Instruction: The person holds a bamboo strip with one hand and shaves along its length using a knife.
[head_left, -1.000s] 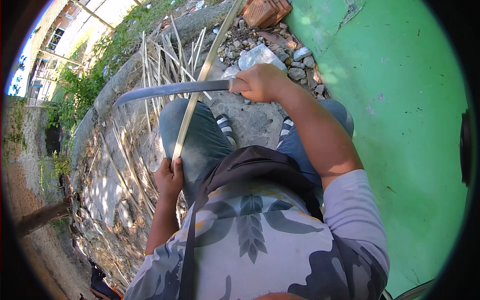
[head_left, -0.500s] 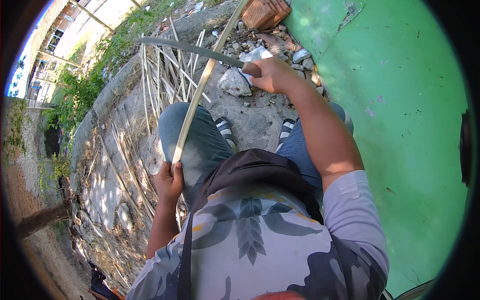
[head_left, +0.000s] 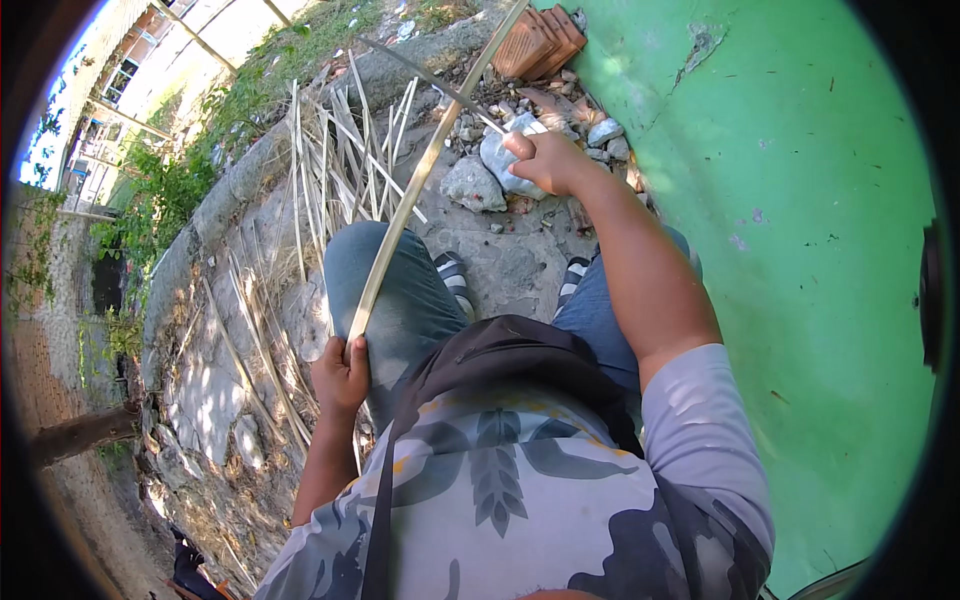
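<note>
My left hand (head_left: pixel 341 375) is closed around the lower end of a long, pale bamboo strip (head_left: pixel 403 212), beside my left knee. The strip slants up and away to the right, passing over my left thigh. My right hand (head_left: pixel 552 164) grips the handle of a long-bladed knife (head_left: pixel 420 71), held out in front of my right knee. Its thin grey blade points to the far left and crosses the strip near the strip's far part. Whether blade and strip touch there, I cannot tell.
Several cut strips (head_left: pixel 308 190) lie in a heap beyond my left knee, with more strips (head_left: pixel 262 335) on the ground at left. Stones (head_left: pixel 472 184) and stacked orange tiles (head_left: pixel 540 42) are ahead. A green floor (head_left: pixel 800 300) spans the right side; a low kerb (head_left: pixel 215 195) curves along the left.
The knife has turned, so its blade looks narrower, and its tip has swung right and farther away. My right hand has shifted slightly nearer and to the right. The bamboo strip has moved slightly right.
</note>
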